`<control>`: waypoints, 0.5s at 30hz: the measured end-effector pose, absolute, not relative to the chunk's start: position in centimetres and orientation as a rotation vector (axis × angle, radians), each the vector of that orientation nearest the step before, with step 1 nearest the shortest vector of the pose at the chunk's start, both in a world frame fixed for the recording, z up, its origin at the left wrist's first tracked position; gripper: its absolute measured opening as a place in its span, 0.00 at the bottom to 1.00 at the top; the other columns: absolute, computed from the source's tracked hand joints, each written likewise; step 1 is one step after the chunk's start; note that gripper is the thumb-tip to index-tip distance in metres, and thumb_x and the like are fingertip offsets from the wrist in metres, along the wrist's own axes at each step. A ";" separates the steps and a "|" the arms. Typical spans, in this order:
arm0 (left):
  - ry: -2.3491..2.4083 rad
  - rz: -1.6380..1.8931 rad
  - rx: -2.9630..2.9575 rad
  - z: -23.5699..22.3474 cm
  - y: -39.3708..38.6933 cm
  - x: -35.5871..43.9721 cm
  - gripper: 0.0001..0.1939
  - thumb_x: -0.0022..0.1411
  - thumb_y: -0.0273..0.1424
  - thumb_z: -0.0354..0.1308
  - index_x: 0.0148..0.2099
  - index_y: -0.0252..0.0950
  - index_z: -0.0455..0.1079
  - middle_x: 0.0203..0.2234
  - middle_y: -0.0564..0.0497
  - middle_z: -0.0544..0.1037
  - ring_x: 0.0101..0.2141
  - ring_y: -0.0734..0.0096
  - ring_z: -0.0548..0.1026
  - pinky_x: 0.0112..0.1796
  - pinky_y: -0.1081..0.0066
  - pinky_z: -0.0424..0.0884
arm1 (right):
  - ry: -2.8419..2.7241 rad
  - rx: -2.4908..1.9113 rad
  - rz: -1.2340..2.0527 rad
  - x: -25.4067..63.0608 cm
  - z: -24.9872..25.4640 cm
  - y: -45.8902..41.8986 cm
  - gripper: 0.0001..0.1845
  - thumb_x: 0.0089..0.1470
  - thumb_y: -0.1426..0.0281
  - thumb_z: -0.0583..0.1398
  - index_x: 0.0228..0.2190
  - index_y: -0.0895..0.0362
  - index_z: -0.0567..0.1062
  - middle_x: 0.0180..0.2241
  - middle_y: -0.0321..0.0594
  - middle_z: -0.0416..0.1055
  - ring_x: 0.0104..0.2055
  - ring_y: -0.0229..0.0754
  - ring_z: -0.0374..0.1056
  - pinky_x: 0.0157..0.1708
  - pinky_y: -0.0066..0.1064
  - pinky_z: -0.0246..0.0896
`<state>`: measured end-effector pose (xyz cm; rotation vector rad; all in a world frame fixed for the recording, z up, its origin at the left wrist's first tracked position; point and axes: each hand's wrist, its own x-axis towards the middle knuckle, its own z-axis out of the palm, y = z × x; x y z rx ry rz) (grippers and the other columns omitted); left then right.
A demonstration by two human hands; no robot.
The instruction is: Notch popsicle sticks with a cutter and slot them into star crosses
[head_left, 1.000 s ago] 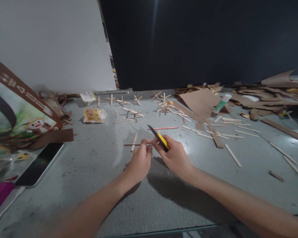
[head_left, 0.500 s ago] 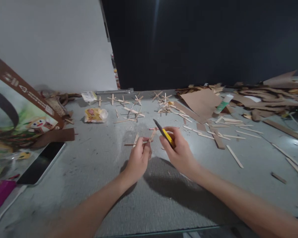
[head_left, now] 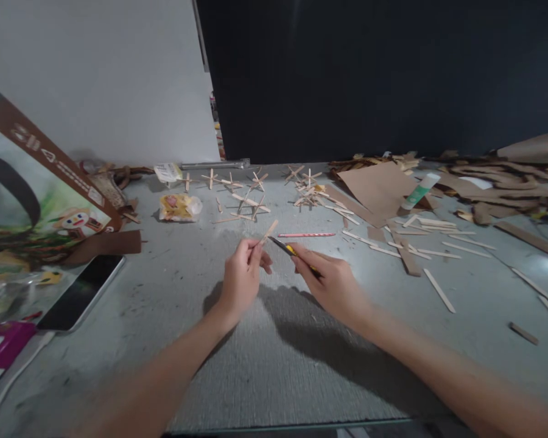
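Pinched in my left hand (head_left: 243, 271) is a wooden craft stick (head_left: 269, 230), its free end pointing up and to the right. My fingers hide its lower part. My right hand (head_left: 333, 277) grips a yellow and black utility knife (head_left: 281, 244). The dark tip of the knife lies against or very close to the stick; whether they touch I cannot tell. Just beyond both hands a red pencil (head_left: 307, 235) rests on the grey table (head_left: 274, 377).
Crossed-stick pieces (head_left: 251, 204) stand at the back, near a yellow packet (head_left: 178, 208). Loose sticks (head_left: 439, 291), cardboard (head_left: 369, 188) and a glue stick (head_left: 420, 191) lie to the right. A phone (head_left: 82, 292) and a printed bag (head_left: 50, 170) are on the left.
My left hand has moved slightly left and turned, and the crossed sticks seen at it are now largely hidden. The knife has swung lower and left to the stick. The pencil has come into full view.
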<state>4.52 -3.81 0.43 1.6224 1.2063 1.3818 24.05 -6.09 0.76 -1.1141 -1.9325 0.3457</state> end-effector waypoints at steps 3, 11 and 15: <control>1.205 1.375 1.645 0.3 -3.8 4.6 0.13 0.74 0.41 0.53 0.39 0.39 0.66 0.24 0.53 0.78 0.22 0.73 0.75 0.27 0.71 0.68 | -1.922 -1.109 0.346 24.0 0.7 -6.1 0.21 0.72 0.64 0.54 0.56 0.55 0.79 0.35 0.45 0.82 0.32 0.42 0.77 0.35 0.30 0.70; 1.293 1.327 1.743 0.0 -3.6 4.3 0.09 0.75 0.35 0.51 0.40 0.39 0.66 0.24 0.55 0.77 0.22 0.74 0.74 0.25 0.73 0.66 | -1.920 -1.196 0.338 24.0 0.9 -6.1 0.21 0.70 0.63 0.54 0.55 0.57 0.80 0.28 0.40 0.78 0.25 0.38 0.69 0.28 0.27 0.63; 1.336 1.307 1.832 -0.1 -3.6 4.2 0.08 0.75 0.33 0.49 0.40 0.40 0.64 0.24 0.55 0.77 0.22 0.73 0.74 0.26 0.74 0.66 | -1.907 -1.218 0.379 23.9 1.2 -6.2 0.21 0.69 0.63 0.54 0.53 0.58 0.81 0.25 0.36 0.74 0.22 0.35 0.59 0.26 0.26 0.59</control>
